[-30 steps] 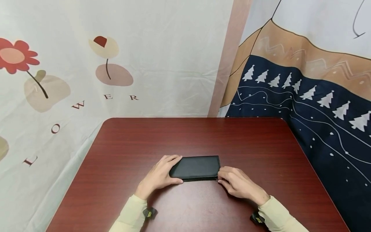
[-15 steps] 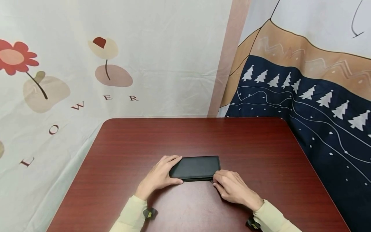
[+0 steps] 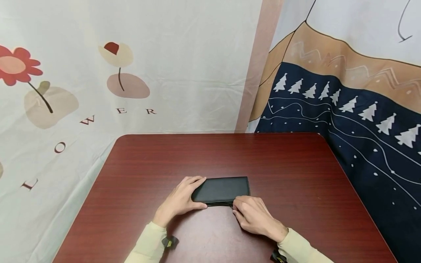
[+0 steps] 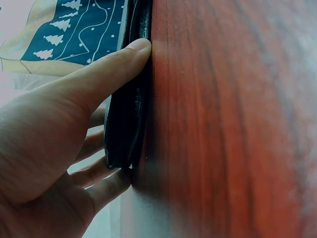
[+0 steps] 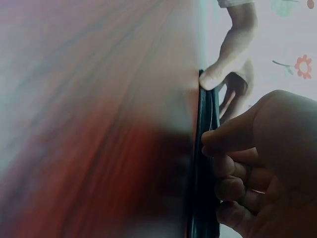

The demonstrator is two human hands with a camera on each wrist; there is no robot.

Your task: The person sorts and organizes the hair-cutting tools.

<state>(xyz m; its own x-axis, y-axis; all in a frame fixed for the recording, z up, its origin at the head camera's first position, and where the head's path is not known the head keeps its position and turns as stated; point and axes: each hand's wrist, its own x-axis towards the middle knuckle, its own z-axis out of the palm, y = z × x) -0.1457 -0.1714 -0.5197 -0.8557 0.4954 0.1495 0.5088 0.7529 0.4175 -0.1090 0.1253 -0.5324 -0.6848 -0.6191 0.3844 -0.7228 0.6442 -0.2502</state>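
Observation:
A long black wallet point(image 3: 223, 190) lies flat on the table, a zipper running along its near edge. My left hand point(image 3: 181, 197) grips the wallet's left end, thumb on the near edge and fingers round the far side. In the left wrist view, that thumb point(image 4: 121, 62) presses on the edge beside the zipper teeth. My right hand point(image 3: 254, 215) is at the near edge, right of the middle, its thumb and curled forefinger pinching the zipper pull. Those fingertips hide most of the pull. In the right wrist view, the right hand point(image 5: 267, 158) pinches at the zipper line.
The table point(image 3: 158, 157) has a dark red wood-grain top with rounded far corners. Behind it hangs a pale cloth point(image 3: 197, 54) with flowers and letters. A navy and tan cloth point(image 3: 361, 120) with white trees hangs at the right.
My right hand has slid left along the wallet's near edge, from its right corner toward the middle, still pinching. The left hand and the wallet have stayed in place.

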